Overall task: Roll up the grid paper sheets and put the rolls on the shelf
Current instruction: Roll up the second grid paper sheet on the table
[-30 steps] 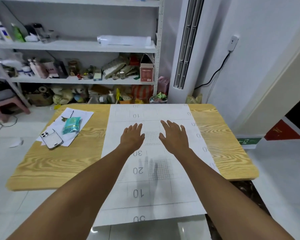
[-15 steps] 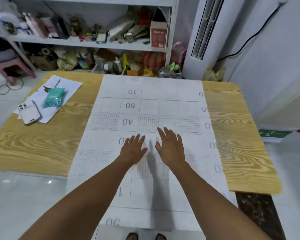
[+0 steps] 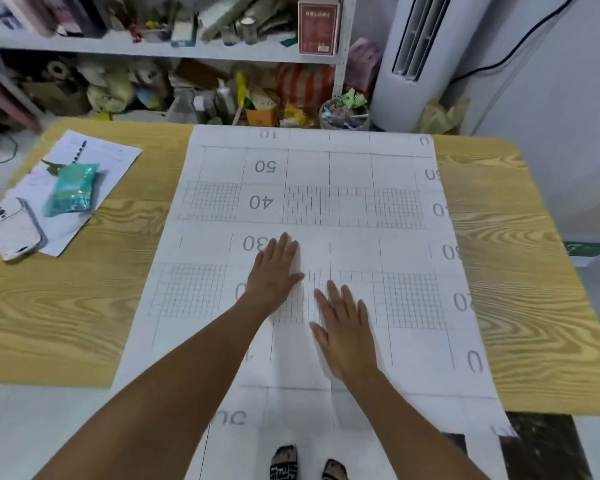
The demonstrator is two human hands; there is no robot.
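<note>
Head view. Wood-grain counter (image 3: 66, 306); grid paper sheet (image 3: 326, 209) flat down its middle, near end overhanging. Shelf (image 3: 146, 48) at 12 o'clock. Phone (image 3: 13, 228), teal packet (image 3: 71, 188) at 10 o'clock. Left hand (image 3: 274, 268), right hand (image 3: 345, 332): palms flat, grip apart, on sheet. Right hand nearer than before.

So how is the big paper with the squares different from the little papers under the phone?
The grid paper sheet is far bigger than the small papers: it runs across the whole table and hangs off the near edge, while they fit on the left corner. It has grids and large numbers; they look mostly plain. Both hands lie flat on it, left hand and right hand; a phone and teal packet sit on them. Both are white and unrolled.
</note>
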